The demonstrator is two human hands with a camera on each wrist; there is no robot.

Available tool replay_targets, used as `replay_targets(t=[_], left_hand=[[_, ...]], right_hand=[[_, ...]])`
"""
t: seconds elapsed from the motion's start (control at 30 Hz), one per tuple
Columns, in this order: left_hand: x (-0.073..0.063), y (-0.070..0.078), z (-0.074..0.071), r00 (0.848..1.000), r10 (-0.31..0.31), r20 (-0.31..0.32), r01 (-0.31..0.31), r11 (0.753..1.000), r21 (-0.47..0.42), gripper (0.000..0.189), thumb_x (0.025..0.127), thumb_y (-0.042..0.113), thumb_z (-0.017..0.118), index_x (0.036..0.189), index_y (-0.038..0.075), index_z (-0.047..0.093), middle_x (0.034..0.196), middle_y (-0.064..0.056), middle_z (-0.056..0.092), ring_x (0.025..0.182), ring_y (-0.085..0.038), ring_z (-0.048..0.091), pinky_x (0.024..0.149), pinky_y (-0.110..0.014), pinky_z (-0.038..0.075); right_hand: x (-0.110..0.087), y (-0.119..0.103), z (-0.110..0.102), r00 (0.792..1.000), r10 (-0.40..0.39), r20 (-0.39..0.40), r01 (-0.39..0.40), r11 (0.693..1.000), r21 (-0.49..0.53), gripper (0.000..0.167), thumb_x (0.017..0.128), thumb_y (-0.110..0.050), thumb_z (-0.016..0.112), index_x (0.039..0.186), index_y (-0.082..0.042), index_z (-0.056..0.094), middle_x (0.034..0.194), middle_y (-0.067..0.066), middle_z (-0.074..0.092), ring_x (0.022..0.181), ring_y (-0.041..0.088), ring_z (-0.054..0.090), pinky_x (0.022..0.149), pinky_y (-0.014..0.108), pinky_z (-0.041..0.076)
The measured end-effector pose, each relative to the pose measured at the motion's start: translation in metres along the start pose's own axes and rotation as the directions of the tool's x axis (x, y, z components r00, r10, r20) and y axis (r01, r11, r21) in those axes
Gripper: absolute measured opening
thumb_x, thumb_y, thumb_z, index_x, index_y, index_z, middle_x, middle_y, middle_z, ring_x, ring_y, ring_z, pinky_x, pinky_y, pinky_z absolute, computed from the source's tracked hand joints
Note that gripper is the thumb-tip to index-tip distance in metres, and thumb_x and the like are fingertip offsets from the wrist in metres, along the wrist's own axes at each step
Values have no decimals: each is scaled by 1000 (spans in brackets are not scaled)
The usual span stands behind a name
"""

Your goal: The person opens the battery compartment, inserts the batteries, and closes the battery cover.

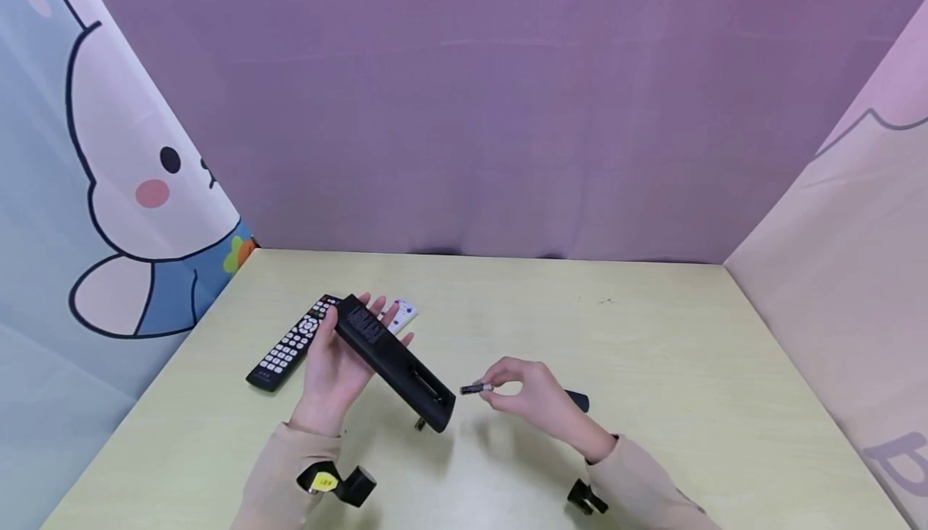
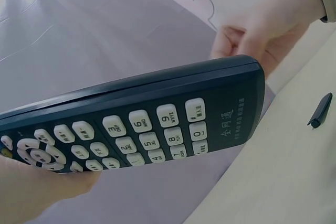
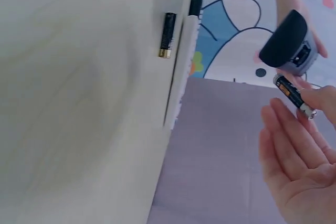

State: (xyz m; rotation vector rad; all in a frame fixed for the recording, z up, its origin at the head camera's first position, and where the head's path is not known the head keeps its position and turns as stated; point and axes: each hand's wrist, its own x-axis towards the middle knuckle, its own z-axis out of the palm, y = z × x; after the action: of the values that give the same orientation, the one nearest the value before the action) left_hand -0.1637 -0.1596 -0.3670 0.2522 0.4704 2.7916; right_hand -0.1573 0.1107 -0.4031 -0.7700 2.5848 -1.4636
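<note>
My left hand (image 1: 337, 369) grips a black remote control (image 1: 384, 353), back face up and tilted, off the table. Its battery compartment (image 1: 428, 383) is uncovered near the lower end; the left wrist view shows the white-buttoned front. Just right of that end, my right hand (image 1: 532, 397) pinches a small cylindrical battery (image 1: 474, 389) between thumb and fingers, apart from the remote. In the right wrist view the battery (image 3: 291, 93) has a dark sleeve and silvery ends, with the other fingers extended. A second battery (image 3: 167, 35) lies on the table, partly hidden by the remote in the head view.
Another black remote (image 1: 279, 359) lies on the table at the left, beside a white remote (image 1: 403, 314) partly behind my left fingers. A small black cover (image 1: 578, 400) lies behind my right wrist. Fabric walls (image 1: 493, 111) bound the table (image 1: 652, 337) at back and sides.
</note>
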Motion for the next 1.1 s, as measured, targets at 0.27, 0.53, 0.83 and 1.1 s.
replay_targets(t=[0.27,0.53,0.83,1.1], left_hand=[[1,-6,1,1000,-14,4,14,1000,-11,39,94,38,31,117,8,41,120,-11,40,126,-26,28,105,-56,8],[5,-14,2,997,-24,73,27,999,-47,40,93,39,32,115,7,43,117,-11,43,126,-26,30,105,-56,6],[8,-21,4,985,-34,167,40,999,-36,37,92,36,39,115,7,44,117,-10,43,128,-26,28,105,-57,7],[11,-27,8,974,-40,225,45,999,-15,37,92,34,38,116,6,43,118,-10,45,128,-26,27,104,-58,6]], right_hand=[[-4,-12,-7,998,57,-27,-49,972,231,14,78,-19,66,90,-12,64,93,-1,67,85,9,61,75,25,49],[-6,-24,-7,996,31,-89,0,945,326,25,78,-17,67,99,-4,64,93,9,66,83,10,61,77,26,51],[-5,-30,-2,992,-8,-127,51,941,335,26,79,-16,65,102,-4,63,91,9,65,82,10,61,75,27,52],[-2,-32,4,991,-51,-127,93,933,348,29,79,-16,65,104,1,62,92,11,65,82,9,61,77,29,52]])
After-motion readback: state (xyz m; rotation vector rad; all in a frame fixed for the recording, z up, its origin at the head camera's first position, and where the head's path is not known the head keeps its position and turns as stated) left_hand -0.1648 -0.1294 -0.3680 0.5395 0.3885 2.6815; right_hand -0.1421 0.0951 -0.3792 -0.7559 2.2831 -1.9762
